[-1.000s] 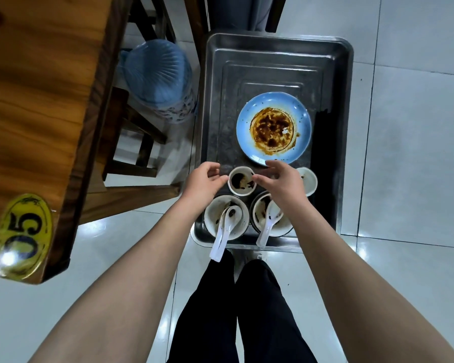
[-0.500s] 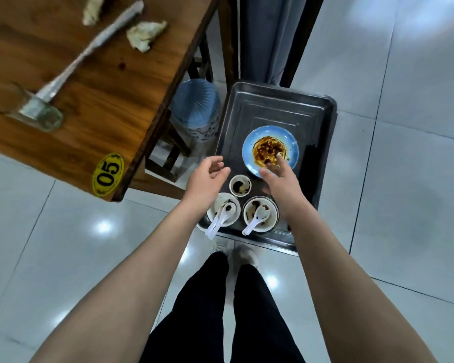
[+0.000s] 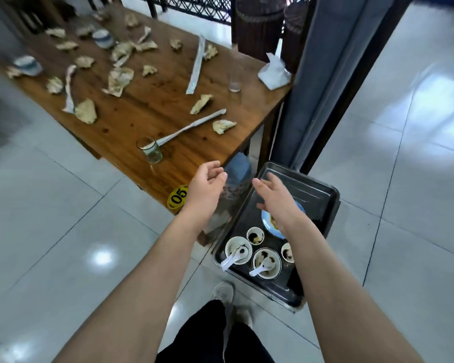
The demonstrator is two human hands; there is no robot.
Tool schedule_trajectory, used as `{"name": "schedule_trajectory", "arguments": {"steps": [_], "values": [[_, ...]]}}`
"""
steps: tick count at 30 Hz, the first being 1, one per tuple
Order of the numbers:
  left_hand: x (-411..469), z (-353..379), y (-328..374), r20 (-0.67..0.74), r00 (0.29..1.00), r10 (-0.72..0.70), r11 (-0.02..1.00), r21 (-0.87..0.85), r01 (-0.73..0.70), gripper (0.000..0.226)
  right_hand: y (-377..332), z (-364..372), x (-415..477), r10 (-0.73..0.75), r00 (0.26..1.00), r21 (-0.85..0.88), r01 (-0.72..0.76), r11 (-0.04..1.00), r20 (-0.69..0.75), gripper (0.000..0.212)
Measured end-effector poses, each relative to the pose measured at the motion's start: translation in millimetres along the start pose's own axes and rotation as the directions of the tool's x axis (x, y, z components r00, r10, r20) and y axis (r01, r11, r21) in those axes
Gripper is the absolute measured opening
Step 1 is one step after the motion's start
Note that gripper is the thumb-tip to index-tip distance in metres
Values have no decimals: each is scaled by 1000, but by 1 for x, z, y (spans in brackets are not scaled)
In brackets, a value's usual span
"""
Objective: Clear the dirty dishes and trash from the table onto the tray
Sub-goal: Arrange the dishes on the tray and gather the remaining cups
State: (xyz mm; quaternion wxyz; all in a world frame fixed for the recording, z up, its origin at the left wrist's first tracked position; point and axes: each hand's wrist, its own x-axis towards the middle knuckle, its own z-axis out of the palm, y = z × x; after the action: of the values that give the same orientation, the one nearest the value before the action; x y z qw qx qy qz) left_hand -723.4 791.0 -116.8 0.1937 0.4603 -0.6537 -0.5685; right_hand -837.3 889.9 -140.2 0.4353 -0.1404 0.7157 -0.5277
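A metal tray [image 3: 317, 195] sits low beside the table. It holds a blue plate [image 3: 266, 221] with sauce, two bowls with white spoons [image 3: 238, 249] [image 3: 266, 263] and two small cups [image 3: 255, 235] [image 3: 287, 252]. My right hand [image 3: 275, 199] hovers over the tray, fingers spread, empty. My left hand [image 3: 207, 187] is raised near the table corner, loosely curled, empty. The wooden table [image 3: 142, 106] carries several crumpled napkins, chopstick wrappers [image 3: 196, 64], a glass [image 3: 150, 149], another glass [image 3: 235, 77] and two bowls [image 3: 28, 65] [image 3: 102, 38].
A yellow "05" tag [image 3: 178, 197] marks the table corner. A blue-lined bin [image 3: 237, 171] stands under the table by the tray. A white tissue bag [image 3: 274, 72] lies at the table's right edge. A grey pillar [image 3: 315, 82] rises behind the tray. My feet [image 3: 224, 292] stand on tiled floor.
Both hands have lifted off the cups and bowls on the tray and moved up toward the table. The view has tilted up, bringing the littered table into sight.
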Motion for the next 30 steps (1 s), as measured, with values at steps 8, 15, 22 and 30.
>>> {"name": "schedule_trajectory", "arguments": {"steps": [8, 15, 22, 30], "values": [[-38, -84, 11, -188, 982, -28, 992, -124, 4, 29, -53, 57, -24, -24, 982, -85, 40, 996, 185, 58], [-73, -147, 8, -382, 918, -106, 977, -210, 25, 32, -80, 121, -52, -7, 951, -168, 62, 984, 309, 61], [-96, -217, 3, -470, 875, -119, 966, -258, -7, 39, -90, 186, -77, -16, 906, -218, 119, 969, 423, 60], [-105, -303, -18, -512, 847, -145, 958, -285, -9, 43, -103, 277, -101, -111, 876, -257, 255, 932, 469, 58]]}}
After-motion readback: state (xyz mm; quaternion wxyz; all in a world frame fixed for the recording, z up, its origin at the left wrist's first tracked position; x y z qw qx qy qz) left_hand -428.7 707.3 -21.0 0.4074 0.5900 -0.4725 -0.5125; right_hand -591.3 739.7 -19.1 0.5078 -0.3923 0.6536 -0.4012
